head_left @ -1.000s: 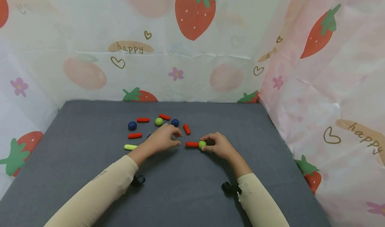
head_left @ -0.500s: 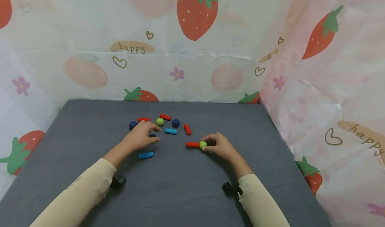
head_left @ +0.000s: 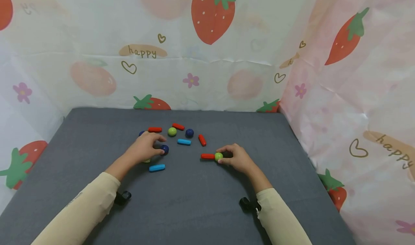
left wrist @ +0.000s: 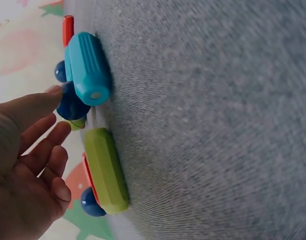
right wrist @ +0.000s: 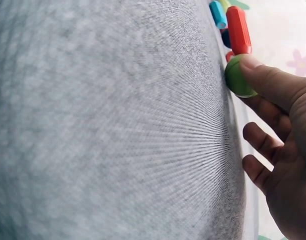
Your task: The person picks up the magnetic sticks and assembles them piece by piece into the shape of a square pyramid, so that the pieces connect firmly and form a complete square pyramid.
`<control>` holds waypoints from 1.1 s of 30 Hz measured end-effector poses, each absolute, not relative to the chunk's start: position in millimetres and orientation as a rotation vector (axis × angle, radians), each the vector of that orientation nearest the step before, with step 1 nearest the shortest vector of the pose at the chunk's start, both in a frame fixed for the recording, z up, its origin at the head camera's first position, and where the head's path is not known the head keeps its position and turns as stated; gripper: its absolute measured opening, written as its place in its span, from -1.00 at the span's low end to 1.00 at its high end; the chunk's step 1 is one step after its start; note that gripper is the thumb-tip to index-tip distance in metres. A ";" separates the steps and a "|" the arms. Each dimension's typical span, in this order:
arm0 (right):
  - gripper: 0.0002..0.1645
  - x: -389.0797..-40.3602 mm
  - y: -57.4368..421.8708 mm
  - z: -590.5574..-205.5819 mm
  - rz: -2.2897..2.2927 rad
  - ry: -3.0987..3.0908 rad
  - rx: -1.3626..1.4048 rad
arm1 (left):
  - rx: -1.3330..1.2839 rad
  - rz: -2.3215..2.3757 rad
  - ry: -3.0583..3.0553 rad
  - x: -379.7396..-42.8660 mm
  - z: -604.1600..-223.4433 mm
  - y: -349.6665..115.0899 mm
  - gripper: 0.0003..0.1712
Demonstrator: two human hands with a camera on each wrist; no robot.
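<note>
My right hand (head_left: 238,157) pinches a green ball (right wrist: 238,77) between thumb and fingers. A red rod (head_left: 207,156) extends from that ball to the left, its end against it. Over the scattered pieces at left, my left hand (head_left: 142,147) has its thumb tip at a dark blue ball (head_left: 165,149); whether they touch I cannot tell. Its other fingers are loosely bent and spread in the left wrist view. Close by lie a light blue rod (head_left: 157,168) and a yellow-green rod (left wrist: 105,170), mostly covered by the hand in the head view.
Farther back on the grey table (head_left: 207,209) lie red rods (head_left: 155,129), a second green ball (head_left: 172,131), another dark blue ball (head_left: 189,133) and a light blue rod (head_left: 184,142). One more red rod (head_left: 202,140) sits nearer the right hand. A printed curtain (head_left: 207,75) stands behind.
My left hand has moved left, away from the right hand, and down to beside the dark blue ball. The right hand keeps its pinch on the green ball and has barely moved.
</note>
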State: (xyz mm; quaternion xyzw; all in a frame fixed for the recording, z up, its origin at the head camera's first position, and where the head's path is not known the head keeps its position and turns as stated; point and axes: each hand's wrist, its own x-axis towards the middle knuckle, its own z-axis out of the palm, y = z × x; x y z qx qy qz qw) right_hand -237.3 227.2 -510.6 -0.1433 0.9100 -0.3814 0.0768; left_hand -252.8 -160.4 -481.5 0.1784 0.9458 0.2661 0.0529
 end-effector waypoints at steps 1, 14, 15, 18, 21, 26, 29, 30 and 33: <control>-0.58 -237.1 227.1 -510.2 -1.144 2.726 -0.427 | 0.533 0.809 2.871 -252.7 -481.4 -160.7 -0.50; -0.58 -237.9 228.4 -511.4 -1.155 2.716 -0.417 | 0.503 0.807 2.830 -256.1 -488.1 -163.6 -0.51; -0.58 -237.9 228.2 -511.4 -1.154 2.717 -0.414 | 0.498 0.807 2.828 -256.7 -488.4 -163.5 -0.52; -0.58 -237.5 228.1 -511.7 -1.150 2.722 -0.414 | 0.499 0.801 2.828 -258.2 -489.4 -162.4 -0.53; -0.57 -237.1 227.7 -511.4 -1.144 2.733 -0.426 | 0.496 0.798 2.825 -259.2 -489.2 -161.2 -0.54; -0.57 -236.4 227.6 -511.1 -1.135 2.737 -0.439 | 0.492 0.784 2.830 -260.1 -489.1 -159.9 -0.57; -0.57 -236.3 227.5 -511.1 -1.134 2.733 -0.428 | 0.480 0.778 2.836 -259.3 -488.0 -158.4 -0.59; -0.57 -236.3 227.6 -511.1 -1.137 2.732 -0.428 | 0.481 0.774 2.838 -259.0 -487.5 -157.8 -0.59; -0.57 -235.8 227.7 -510.5 -1.141 2.733 -0.433 | 0.478 0.776 2.841 -257.7 -485.5 -155.5 -0.60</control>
